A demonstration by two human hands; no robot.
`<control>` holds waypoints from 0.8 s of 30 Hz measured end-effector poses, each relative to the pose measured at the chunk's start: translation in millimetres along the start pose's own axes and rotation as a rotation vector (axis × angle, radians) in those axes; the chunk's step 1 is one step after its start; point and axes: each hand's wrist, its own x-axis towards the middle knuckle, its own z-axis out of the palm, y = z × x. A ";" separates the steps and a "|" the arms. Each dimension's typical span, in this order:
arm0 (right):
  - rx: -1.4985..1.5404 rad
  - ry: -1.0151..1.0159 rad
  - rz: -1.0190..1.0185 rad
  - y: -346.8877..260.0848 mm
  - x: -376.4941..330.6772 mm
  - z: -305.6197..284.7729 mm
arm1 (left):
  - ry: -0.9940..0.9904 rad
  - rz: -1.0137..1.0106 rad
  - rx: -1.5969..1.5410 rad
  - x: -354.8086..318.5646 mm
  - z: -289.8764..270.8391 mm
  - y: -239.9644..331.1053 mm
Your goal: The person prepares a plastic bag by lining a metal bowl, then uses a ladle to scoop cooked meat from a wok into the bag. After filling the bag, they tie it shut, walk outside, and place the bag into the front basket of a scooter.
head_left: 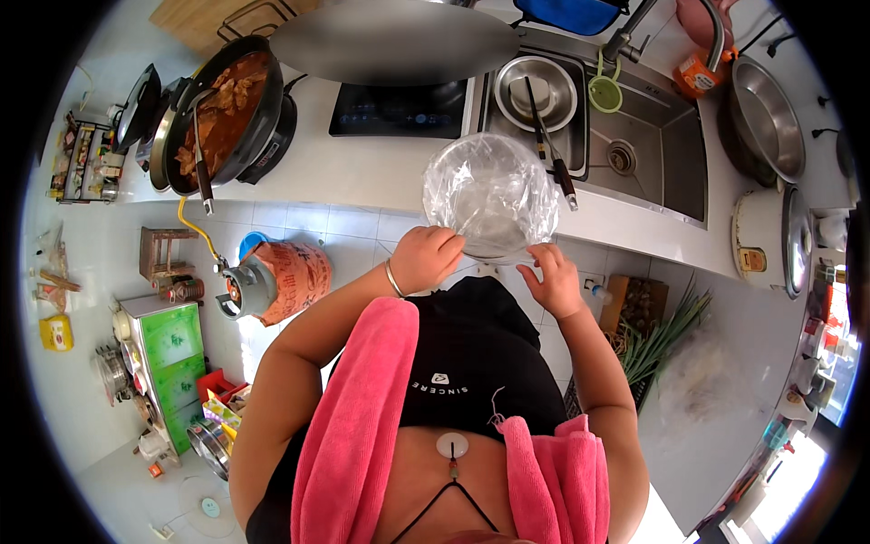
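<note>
A metal bowl covered with clear plastic film is held up in front of the counter edge. My left hand grips the bowl's near left rim, fingers curled over the film. At the near right rim my right hand has its fingertips on the film's edge under the bowl. A pink towel hangs over my shoulders.
A wok of reddish stew with a ladle sits at the left of the white counter. A large metal lid hangs over the black cooktop. The sink holds a steel bowl. A gas cylinder stands on the floor.
</note>
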 end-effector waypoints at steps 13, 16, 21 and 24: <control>-0.107 -0.034 -0.106 37.7 -7.8 39.8 | -0.001 0.002 0.028 -46.6 25.8 -18.3; 0.069 0.014 -0.032 35.6 -5.2 40.6 | 0.138 -0.254 -0.276 -47.9 25.9 -15.1; 0.302 0.110 0.098 15.3 0.1 31.2 | 0.413 -1.189 -0.874 -34.7 14.8 -0.6; 0.286 0.078 0.084 11.0 8.5 29.6 | 0.322 -1.199 -0.731 -19.1 16.4 -14.6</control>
